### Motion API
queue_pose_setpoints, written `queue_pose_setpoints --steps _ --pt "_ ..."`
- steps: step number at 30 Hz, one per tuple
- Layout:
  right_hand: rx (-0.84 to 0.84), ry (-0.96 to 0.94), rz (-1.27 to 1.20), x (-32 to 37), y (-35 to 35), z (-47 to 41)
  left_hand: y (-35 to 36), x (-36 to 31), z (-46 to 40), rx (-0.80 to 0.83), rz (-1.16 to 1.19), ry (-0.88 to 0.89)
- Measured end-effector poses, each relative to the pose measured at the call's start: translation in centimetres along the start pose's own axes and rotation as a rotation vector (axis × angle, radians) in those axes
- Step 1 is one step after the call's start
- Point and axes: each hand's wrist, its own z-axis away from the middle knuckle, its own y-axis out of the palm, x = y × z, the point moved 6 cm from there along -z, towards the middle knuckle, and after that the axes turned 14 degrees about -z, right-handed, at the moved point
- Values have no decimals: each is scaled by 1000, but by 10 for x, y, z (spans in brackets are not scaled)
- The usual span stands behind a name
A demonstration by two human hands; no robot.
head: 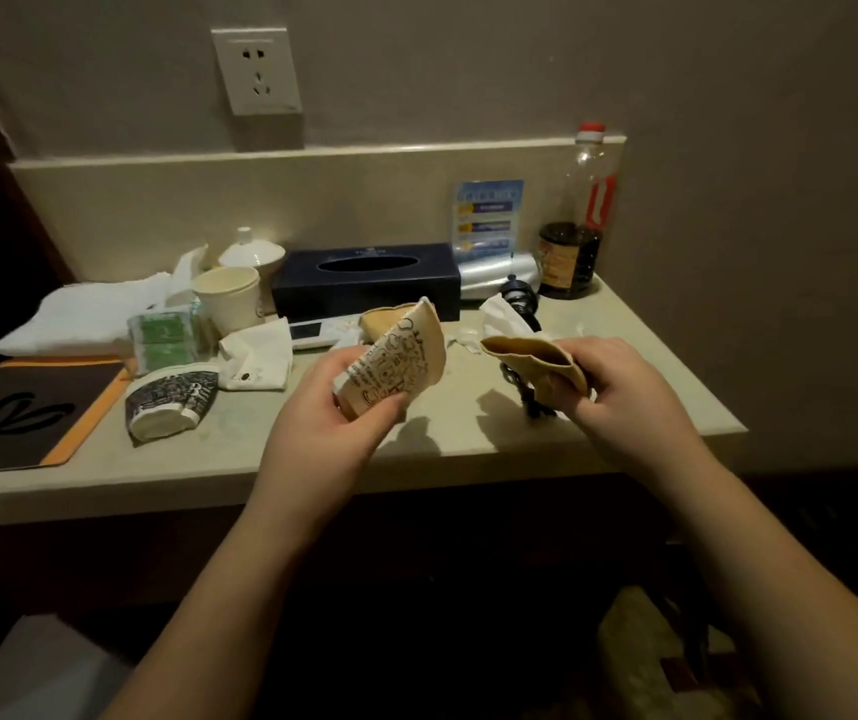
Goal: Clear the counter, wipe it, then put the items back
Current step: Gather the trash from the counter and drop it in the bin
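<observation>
Clearing step, bench not wiped yet. Your left hand grips squashed brown paper cup with black doodles. Your right hand pinches plain flattened brown paper cup. Both above bench front. Next: carry both off, then grab more clutter.

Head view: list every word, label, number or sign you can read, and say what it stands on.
No text can be read.
Squashed paper cup in left hand: black doodle print, illegible.
Blue card against the backsplash: blurred.
Bottle label: blurred.
Fallen patterned cup: illegible.
</observation>
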Motion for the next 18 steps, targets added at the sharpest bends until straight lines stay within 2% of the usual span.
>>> queue_pose_setpoints --steps 8,18 --pt "-137 109 -137 -42 -47 96 84 -27 39 236 116 -66" --pt "-233 445 -19 -156 -122 265 262 -57 102 504 -9 -145"
